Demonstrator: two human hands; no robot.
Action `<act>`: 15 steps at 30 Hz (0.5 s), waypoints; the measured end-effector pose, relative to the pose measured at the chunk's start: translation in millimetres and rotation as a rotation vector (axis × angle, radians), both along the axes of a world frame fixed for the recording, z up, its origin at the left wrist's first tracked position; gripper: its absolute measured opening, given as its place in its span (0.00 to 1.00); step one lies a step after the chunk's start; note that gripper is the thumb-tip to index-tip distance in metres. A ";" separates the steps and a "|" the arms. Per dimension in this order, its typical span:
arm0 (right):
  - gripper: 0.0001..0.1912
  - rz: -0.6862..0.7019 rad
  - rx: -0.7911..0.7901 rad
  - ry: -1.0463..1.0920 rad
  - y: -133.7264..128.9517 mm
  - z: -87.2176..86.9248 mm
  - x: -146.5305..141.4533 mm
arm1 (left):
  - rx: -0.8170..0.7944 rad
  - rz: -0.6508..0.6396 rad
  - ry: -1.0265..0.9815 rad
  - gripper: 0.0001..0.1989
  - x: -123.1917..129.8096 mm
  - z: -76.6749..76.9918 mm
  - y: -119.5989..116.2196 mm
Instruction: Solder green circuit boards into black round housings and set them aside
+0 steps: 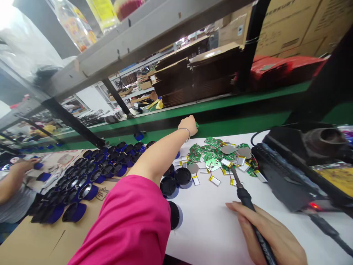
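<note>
My right hand (pixel 271 235) grips a soldering iron (pixel 246 200) by its black handle, the metal tip pointing up toward a pile of green circuit boards (pixel 211 152). Small silver battery cells (pixel 214 180) with yellow ends lie in and around the pile. My left arm, in a pink sleeve, stretches forward over the table. At its end my left hand (pixel 189 125) is closed beyond the pile, near the green back ledge. A bit of green shows at its fingers, but what they hold is unclear. Round black housings (pixel 183 176) stand beside my forearm.
Many blue-and-black round housings (pixel 91 173) cover the cardboard on the left. A soldering station (pixel 292 180) with a red light stands at the right. A shelf beam (pixel 143 36) with bottles crosses overhead. Another person's hand (pixel 24 165) is at the far left.
</note>
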State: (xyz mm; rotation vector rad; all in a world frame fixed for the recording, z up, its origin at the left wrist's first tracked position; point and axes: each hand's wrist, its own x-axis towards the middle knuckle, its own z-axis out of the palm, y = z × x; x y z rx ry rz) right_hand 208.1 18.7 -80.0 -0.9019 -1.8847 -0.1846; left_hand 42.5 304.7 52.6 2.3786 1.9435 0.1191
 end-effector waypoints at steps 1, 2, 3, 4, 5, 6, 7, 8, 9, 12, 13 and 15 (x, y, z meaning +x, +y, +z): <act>0.26 -0.003 0.001 0.000 0.0 -0.4 -0.4 | 0.011 0.019 -0.012 0.20 -0.2 1.2 3.1; 0.26 -0.009 0.001 0.001 -0.2 -1.2 -0.6 | 0.024 0.037 -0.027 0.20 -0.6 3.5 4.6; 0.27 -0.017 0.000 0.003 -0.3 -2.2 -0.7 | 0.040 0.050 -0.045 0.20 -1.3 7.0 4.7; 0.27 -0.022 0.006 0.009 -0.3 -3.1 -0.5 | 0.057 0.059 -0.064 0.20 -2.6 11.4 3.0; 0.27 -0.024 0.012 0.014 0.0 -3.4 -0.3 | 0.075 0.064 -0.085 0.20 -4.4 16.4 -0.4; 0.26 -0.019 0.017 0.017 0.5 -3.0 -0.1 | 0.093 0.064 -0.108 0.20 -7.2 21.7 -5.8; 0.25 -0.009 0.025 0.017 1.2 -1.9 0.2 | 0.112 0.060 -0.131 0.19 -10.9 27.0 -13.2; 0.23 -0.005 0.032 0.015 2.0 -0.3 0.4 | 0.130 0.052 -0.153 0.19 -15.7 32.0 -22.4; 0.20 -0.001 0.042 0.008 2.9 1.5 0.6 | 0.148 0.043 -0.173 0.19 -21.6 36.5 -33.5; 0.15 -0.018 0.069 -0.023 3.8 3.3 1.2 | 0.176 0.004 -0.217 0.17 -44.3 45.1 -74.9; 0.15 -0.027 0.072 -0.031 3.2 1.5 1.6 | 0.170 -0.013 -0.229 0.14 -52.9 46.3 -90.6; 0.14 -0.043 0.043 -0.036 0.4 -6.3 3.4 | 0.137 -0.037 -0.249 0.09 -70.4 47.1 -123.5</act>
